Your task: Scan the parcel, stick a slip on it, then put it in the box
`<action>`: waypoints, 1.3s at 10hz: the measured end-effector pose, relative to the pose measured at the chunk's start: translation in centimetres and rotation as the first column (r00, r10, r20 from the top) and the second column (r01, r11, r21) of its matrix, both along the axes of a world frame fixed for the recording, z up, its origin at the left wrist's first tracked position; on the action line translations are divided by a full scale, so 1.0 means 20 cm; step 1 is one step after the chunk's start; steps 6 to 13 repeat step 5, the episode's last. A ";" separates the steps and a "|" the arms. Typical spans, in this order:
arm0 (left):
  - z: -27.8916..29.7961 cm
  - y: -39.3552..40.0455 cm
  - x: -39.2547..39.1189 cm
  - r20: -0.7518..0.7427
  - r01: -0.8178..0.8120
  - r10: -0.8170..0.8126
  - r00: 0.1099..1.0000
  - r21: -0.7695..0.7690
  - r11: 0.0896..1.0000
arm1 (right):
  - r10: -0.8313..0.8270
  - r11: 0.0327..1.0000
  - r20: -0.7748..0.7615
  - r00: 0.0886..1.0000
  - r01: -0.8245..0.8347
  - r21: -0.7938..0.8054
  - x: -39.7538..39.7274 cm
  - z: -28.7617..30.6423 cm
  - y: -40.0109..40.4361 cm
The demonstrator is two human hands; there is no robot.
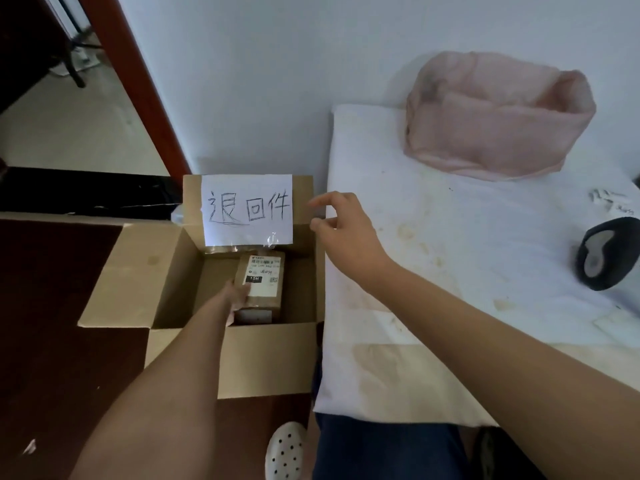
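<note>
Now your left hand point(239, 295) grips the small brown cardboard parcel point(261, 284) inside the open cardboard box point(266, 358); looks light, stiff, hold its sides; right hand point(346, 233) empty, fingers loosely spread

One head-worn wide-angle view only; it looks forward and steeply down from above the person's own forearms, which enter from the bottom edge. The open cardboard box point(242, 358) on the floor sits left of centre and close below, and the white-covered counter point(467, 271) fills the right half, with the wall beyond facing the lens and a doorway at upper left. Straight edges bow toward the frame borders, and no second view exists to overlap.
</note>
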State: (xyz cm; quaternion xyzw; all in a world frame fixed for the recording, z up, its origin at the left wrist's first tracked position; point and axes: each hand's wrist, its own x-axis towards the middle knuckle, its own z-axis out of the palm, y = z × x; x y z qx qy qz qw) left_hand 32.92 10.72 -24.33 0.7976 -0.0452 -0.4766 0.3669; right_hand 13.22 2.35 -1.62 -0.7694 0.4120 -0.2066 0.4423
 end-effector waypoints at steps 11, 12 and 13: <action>0.08 0.02 -0.01 0.232 0.135 -0.175 0.957 0.178 0.975 | -0.014 1.000 0.057 0.998 0.014 0.008 -0.05 0.04 -0.01; 0.08 0.02 -0.01 0.232 0.135 -0.175 0.957 0.178 0.975 | -0.014 1.000 0.057 0.998 0.014 0.008 -0.05 0.04 -0.01; 0.08 0.02 -0.01 0.232 0.135 -0.175 0.957 0.178 0.975 | -0.014 1.000 0.057 0.998 0.014 0.008 -0.05 0.04 -0.01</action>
